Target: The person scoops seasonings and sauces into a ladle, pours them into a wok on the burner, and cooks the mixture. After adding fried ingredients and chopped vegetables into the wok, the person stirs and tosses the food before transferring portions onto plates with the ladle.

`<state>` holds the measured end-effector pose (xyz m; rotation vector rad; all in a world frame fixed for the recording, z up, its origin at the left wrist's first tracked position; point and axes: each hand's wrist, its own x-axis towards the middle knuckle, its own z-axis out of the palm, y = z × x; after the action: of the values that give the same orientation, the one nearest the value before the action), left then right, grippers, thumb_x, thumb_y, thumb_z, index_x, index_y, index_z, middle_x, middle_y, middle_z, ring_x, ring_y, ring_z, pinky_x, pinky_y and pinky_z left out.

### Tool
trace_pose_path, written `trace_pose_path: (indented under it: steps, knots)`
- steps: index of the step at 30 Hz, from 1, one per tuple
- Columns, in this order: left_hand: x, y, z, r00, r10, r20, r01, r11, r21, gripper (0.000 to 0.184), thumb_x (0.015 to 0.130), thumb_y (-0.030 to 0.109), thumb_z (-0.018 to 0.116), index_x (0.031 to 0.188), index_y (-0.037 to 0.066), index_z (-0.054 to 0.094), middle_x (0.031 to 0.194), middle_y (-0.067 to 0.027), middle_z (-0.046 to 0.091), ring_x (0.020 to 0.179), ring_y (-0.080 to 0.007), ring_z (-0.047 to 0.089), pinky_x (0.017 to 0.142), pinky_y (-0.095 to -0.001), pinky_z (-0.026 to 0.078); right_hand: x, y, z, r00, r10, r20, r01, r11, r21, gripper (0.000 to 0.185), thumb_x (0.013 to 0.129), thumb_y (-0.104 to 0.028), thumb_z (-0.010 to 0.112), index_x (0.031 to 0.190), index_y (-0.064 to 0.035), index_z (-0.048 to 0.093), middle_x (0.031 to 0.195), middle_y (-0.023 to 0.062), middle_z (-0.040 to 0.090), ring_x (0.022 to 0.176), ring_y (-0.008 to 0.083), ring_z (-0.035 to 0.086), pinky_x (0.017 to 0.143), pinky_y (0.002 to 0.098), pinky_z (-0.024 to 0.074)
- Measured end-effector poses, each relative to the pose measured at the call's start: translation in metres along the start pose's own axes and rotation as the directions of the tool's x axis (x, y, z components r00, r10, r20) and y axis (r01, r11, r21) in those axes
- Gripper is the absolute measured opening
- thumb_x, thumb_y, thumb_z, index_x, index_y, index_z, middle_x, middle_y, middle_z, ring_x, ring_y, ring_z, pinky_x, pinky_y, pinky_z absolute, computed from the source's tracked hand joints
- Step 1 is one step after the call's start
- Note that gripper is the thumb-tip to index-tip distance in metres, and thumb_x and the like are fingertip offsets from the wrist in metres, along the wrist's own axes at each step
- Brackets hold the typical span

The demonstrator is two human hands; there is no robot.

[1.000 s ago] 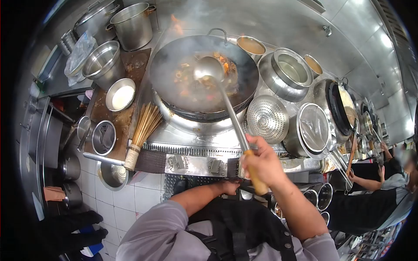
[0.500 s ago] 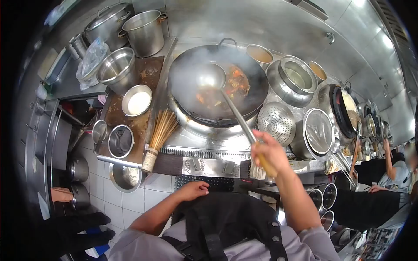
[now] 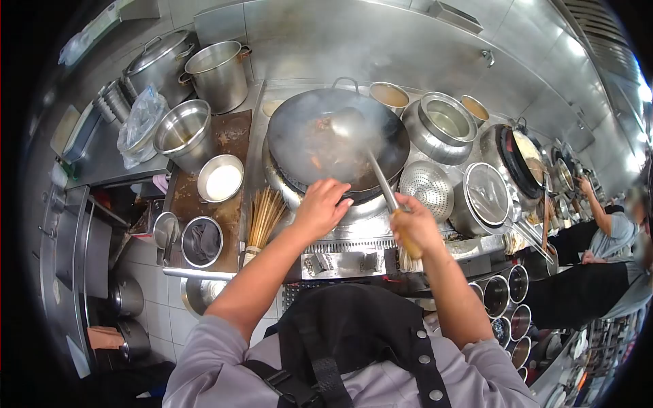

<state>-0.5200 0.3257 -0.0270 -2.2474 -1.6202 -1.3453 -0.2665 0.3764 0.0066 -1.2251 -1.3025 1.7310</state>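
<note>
My right hand (image 3: 415,228) is wrapped round the yellowish end of a long-handled ladle (image 3: 382,178). The ladle's bowl is inside a large dark wok (image 3: 286,139), partly veiled by steam. Brown food with orange-red bits (image 3: 323,153) lies in the wok beside and below the bowl. At the wok's near rim is my left hand (image 3: 323,209), palm down with its fingers reaching forward and slightly bent. Whether those fingertips touch the rim, I cannot tell. A bundled bamboo brush (image 3: 266,216) rests left of that forearm.
Right of the wok are a perforated skimmer (image 3: 426,190), a round steel pot (image 3: 439,139) and a strainer (image 3: 486,194) over a pot. A bowl of white contents (image 3: 223,180) and a steel pot (image 3: 183,132) stand left. Another person (image 3: 605,224) is at far right.
My left hand has moved from beside my waist up to the wok's near rim. The ladle bowl has shifted right within the wok, still held by my right hand. The view has moved slightly.
</note>
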Motion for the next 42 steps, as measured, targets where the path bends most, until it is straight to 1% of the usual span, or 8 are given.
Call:
trace_pose_path:
  steps: [3,9,13,17,23,27,39,42]
  knots:
    - [-0.001,-0.005,0.012,0.998,0.011,0.058,-0.018,0.991,0.129,0.021,0.089,0.027,0.067,0.099,0.009,0.070,0.087,-0.0077,0.061,0.087,-0.0291,0.058,0.078,-0.0415,0.041,0.005,-0.030,0.003,0.986,0.133,0.101,-0.157,0.941,0.300,0.060,0.082,0.004,0.064,0.139,-0.0027,0.044,0.073,0.0081,0.058,0.051,0.0166,0.054,0.044,0.0300,0.0441]
    - [-0.006,-0.025,0.015,0.999,-0.015,0.034,0.011,0.993,0.119,0.017,0.089,0.028,0.065,0.086,0.012,0.069,0.079,-0.0050,0.061,0.081,-0.0273,0.059,0.077,-0.0422,0.040,0.040,0.002,0.039,0.975,-0.192,-0.115,0.122,0.886,-0.448,0.062,0.082,0.002,0.062,0.140,0.0004,0.041,0.075,0.0089,0.059,0.052,0.0164,0.055,0.048,0.0304,0.0472]
    - [-0.003,-0.039,0.012,0.997,-0.062,0.053,0.058,0.996,0.062,0.019,0.089,0.028,0.065,0.081,0.011,0.069,0.078,-0.0060,0.062,0.082,-0.0281,0.059,0.076,-0.0422,0.041,0.011,-0.009,0.034,0.991,0.015,0.136,-0.024,0.998,0.066,0.057,0.083,0.002,0.062,0.137,-0.0011,0.045,0.074,0.0079,0.060,0.054,0.0145,0.056,0.048,0.0294,0.0476]
    - [-0.004,-0.022,0.003,0.983,-0.137,0.122,0.137,0.991,0.003,0.023,0.089,0.030,0.066,0.077,0.010,0.068,0.077,-0.0063,0.063,0.080,-0.0292,0.058,0.076,-0.0419,0.041,-0.018,-0.020,0.015,0.997,0.013,0.081,-0.022,0.993,0.118,0.061,0.082,0.000,0.063,0.139,0.0018,0.043,0.076,0.0097,0.061,0.054,0.0154,0.057,0.047,0.0308,0.0463]
    - [-0.004,-0.033,0.021,0.996,-0.088,0.008,0.089,0.996,-0.007,0.023,0.088,0.030,0.067,0.077,0.010,0.067,0.078,-0.0058,0.065,0.080,-0.0286,0.059,0.075,-0.0421,0.041,-0.050,-0.002,0.031,0.972,-0.122,-0.198,0.012,0.875,-0.483,0.061,0.080,0.000,0.063,0.138,0.0033,0.044,0.076,0.0098,0.061,0.054,0.0161,0.058,0.049,0.0315,0.0486]
    - [-0.005,-0.031,0.028,0.995,-0.102,-0.006,0.102,0.995,-0.004,0.023,0.087,0.029,0.069,0.076,0.009,0.068,0.075,-0.0057,0.064,0.075,-0.0284,0.058,0.071,-0.0416,0.041,-0.054,-0.008,0.048,0.997,0.066,0.049,-0.072,0.990,0.122,0.055,0.083,0.002,0.064,0.135,-0.0045,0.047,0.076,0.0076,0.061,0.053,0.0141,0.055,0.046,0.0267,0.0474]
    - [-0.006,-0.031,0.024,0.997,-0.065,-0.052,0.065,0.998,-0.010,0.023,0.087,0.029,0.067,0.073,0.011,0.065,0.073,-0.0047,0.061,0.074,-0.0281,0.056,0.070,-0.0418,0.040,-0.015,0.010,0.041,0.967,-0.164,-0.197,0.065,0.900,-0.432,0.056,0.084,-0.001,0.063,0.137,0.0028,0.044,0.080,0.0106,0.062,0.053,0.0159,0.058,0.048,0.0313,0.0482]
    - [-0.006,-0.032,0.028,0.995,-0.046,-0.084,0.045,0.999,-0.010,0.023,0.087,0.029,0.068,0.073,0.011,0.065,0.071,-0.0045,0.059,0.073,-0.0279,0.055,0.069,-0.0415,0.039,-0.010,0.003,0.048,0.999,-0.041,0.027,0.042,0.998,-0.053,0.057,0.083,-0.003,0.067,0.136,0.0011,0.046,0.082,0.0095,0.063,0.062,0.0147,0.061,0.049,0.0292,0.0500]
